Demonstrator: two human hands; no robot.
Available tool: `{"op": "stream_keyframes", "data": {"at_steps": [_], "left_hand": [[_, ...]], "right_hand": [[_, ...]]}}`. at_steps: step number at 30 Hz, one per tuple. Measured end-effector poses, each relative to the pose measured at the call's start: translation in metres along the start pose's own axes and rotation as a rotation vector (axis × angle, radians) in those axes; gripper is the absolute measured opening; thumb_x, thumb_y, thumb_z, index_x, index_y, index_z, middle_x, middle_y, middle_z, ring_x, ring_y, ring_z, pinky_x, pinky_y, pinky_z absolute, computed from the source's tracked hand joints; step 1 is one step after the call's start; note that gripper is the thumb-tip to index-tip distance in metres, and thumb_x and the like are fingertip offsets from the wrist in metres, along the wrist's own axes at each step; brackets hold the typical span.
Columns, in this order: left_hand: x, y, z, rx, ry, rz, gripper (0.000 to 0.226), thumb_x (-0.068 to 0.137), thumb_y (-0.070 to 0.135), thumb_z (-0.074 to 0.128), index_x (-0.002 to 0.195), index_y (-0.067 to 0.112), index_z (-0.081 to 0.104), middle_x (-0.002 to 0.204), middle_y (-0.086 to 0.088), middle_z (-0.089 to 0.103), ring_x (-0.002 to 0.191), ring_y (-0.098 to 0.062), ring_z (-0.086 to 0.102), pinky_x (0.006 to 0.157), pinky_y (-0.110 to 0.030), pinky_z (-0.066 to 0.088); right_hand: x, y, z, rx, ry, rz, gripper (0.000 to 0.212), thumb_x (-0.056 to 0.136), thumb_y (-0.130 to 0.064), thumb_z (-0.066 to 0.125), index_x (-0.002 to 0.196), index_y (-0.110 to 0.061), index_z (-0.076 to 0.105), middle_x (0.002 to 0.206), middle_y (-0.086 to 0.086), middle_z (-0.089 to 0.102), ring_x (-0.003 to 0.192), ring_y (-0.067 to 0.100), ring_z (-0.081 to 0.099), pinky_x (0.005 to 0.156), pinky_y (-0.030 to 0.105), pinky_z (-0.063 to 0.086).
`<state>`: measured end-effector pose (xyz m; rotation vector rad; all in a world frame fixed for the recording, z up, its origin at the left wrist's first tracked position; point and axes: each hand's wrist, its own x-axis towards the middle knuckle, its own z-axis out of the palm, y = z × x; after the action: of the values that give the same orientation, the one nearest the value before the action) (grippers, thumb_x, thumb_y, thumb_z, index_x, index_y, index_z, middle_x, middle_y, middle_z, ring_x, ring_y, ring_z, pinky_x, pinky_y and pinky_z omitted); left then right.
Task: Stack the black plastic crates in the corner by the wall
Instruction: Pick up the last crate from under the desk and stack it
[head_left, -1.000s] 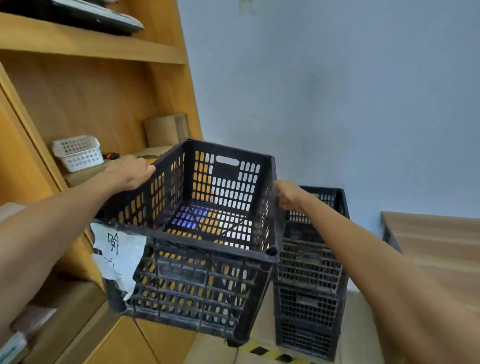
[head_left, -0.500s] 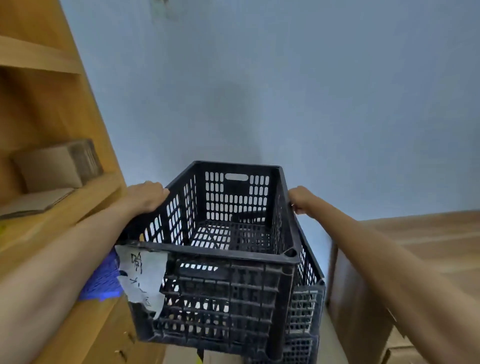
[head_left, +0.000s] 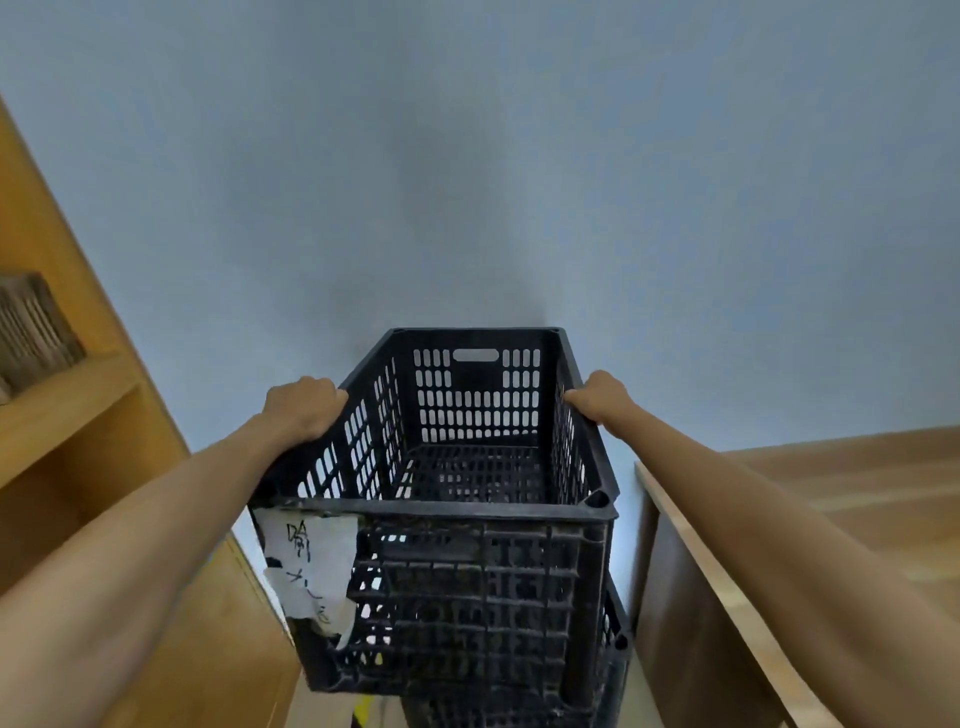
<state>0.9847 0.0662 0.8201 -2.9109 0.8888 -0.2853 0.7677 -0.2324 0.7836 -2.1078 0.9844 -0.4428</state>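
Observation:
A black slotted plastic crate fills the lower middle of the head view, its long axis pointing at the pale blue wall. A torn white paper label with handwriting sticks to its near left corner. My left hand grips the top of the left rim. My right hand grips the right rim opposite. Just under the crate's right side, the rim of another black crate shows; the rest of that stack is hidden.
A wooden shelf unit stands close on the left, with a cardboard box on a shelf. A wooden cabinet stands close on the right. The crates fill the narrow gap between them, against the wall.
I have carried the crate rightward from in front of the shelf unit to directly over the stacked crates by the wall. Both hands keep their grip on the rims.

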Motion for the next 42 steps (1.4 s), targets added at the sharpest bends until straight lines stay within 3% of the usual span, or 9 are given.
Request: {"op": "stream_keyframes", "data": {"at_steps": [6,9,13,17,21,28,33,37,42], "left_hand": [[0.021,0.046,0.038,-0.019,-0.005,-0.045,0.046,0.099,0.040,0.029,0.097,0.007,0.061,0.087,-0.007,0.058,0.077,-0.028,0.058,0.068,-0.033,0.042],[0.019,0.055,0.045,-0.051,-0.006,-0.092,0.042,0.099,0.037,0.032,0.098,0.006,0.060,0.087,-0.008,0.057,0.078,-0.029,0.057,0.069,-0.033,0.041],[0.015,0.056,0.047,-0.025,-0.007,-0.114,0.042,0.100,0.036,0.028,0.103,0.006,0.058,0.093,-0.010,0.059,0.080,-0.030,0.055,0.070,-0.034,0.041],[0.012,0.060,0.050,0.060,-0.013,-0.115,0.042,0.103,0.032,0.025,0.115,0.004,0.053,0.104,-0.015,0.062,0.085,-0.032,0.056,0.072,-0.037,0.041],[0.008,0.064,0.053,0.100,-0.054,-0.110,0.047,0.105,0.037,0.022,0.122,0.003,0.050,0.112,-0.015,0.062,0.097,-0.034,0.061,0.073,-0.037,0.040],[-0.013,0.070,0.058,0.059,-0.025,-0.153,0.051,0.105,0.044,0.018,0.124,0.007,0.046,0.103,-0.013,0.063,0.086,-0.032,0.060,0.068,-0.037,0.041],[-0.023,0.074,0.061,0.006,-0.013,-0.204,0.059,0.102,0.052,0.016,0.127,0.006,0.044,0.092,-0.011,0.060,0.076,-0.029,0.054,0.067,-0.037,0.041],[-0.032,0.076,0.064,-0.164,-0.051,-0.211,0.072,0.099,0.059,0.017,0.145,0.005,0.028,0.138,-0.021,0.048,0.115,-0.041,0.053,0.088,-0.049,0.044],[-0.053,0.075,0.060,-0.212,-0.054,-0.129,0.066,0.101,0.049,0.033,0.152,0.010,0.019,0.158,-0.016,0.017,0.138,-0.042,0.029,0.109,-0.055,0.028]], "right_hand": [[0.062,0.039,0.007,-0.089,-0.028,-0.014,0.016,0.091,-0.018,0.052,0.091,-0.003,0.044,0.072,0.005,0.047,0.075,0.026,0.049,0.054,0.028,0.033],[0.075,0.052,0.012,-0.052,-0.021,-0.013,0.032,0.093,-0.022,0.050,0.114,0.001,0.044,0.099,0.015,0.055,0.085,0.030,0.051,0.070,0.032,0.039],[0.077,0.055,0.014,-0.003,-0.033,-0.033,0.038,0.095,-0.021,0.046,0.124,0.003,0.041,0.103,0.015,0.052,0.086,0.029,0.049,0.072,0.033,0.038],[0.076,0.058,0.013,0.000,-0.033,-0.046,0.036,0.095,-0.020,0.045,0.123,0.002,0.041,0.100,0.013,0.049,0.086,0.029,0.048,0.070,0.032,0.036],[0.085,0.059,0.008,0.019,-0.068,-0.066,0.018,0.092,-0.020,0.048,0.102,-0.007,0.040,0.094,0.012,0.049,0.080,0.027,0.047,0.052,0.028,0.032],[0.085,0.062,0.007,0.020,-0.072,-0.064,0.019,0.090,-0.021,0.050,0.099,-0.007,0.043,0.091,0.012,0.050,0.080,0.027,0.050,0.060,0.030,0.038],[0.080,0.064,-0.004,-0.056,-0.107,-0.074,0.028,0.088,-0.035,0.054,0.096,-0.013,0.039,0.087,0.011,0.048,0.080,0.025,0.049,0.052,0.027,0.033],[0.065,0.063,-0.013,-0.261,-0.144,-0.117,0.059,0.094,-0.040,0.052,0.136,-0.002,0.034,0.124,0.019,0.054,0.112,0.038,0.056,0.091,0.044,0.047],[0.045,0.062,-0.014,-0.326,-0.144,-0.155,0.067,0.097,-0.041,0.047,0.145,-0.001,0.024,0.142,0.023,0.043,0.124,0.041,0.049,0.101,0.050,0.044]]}}
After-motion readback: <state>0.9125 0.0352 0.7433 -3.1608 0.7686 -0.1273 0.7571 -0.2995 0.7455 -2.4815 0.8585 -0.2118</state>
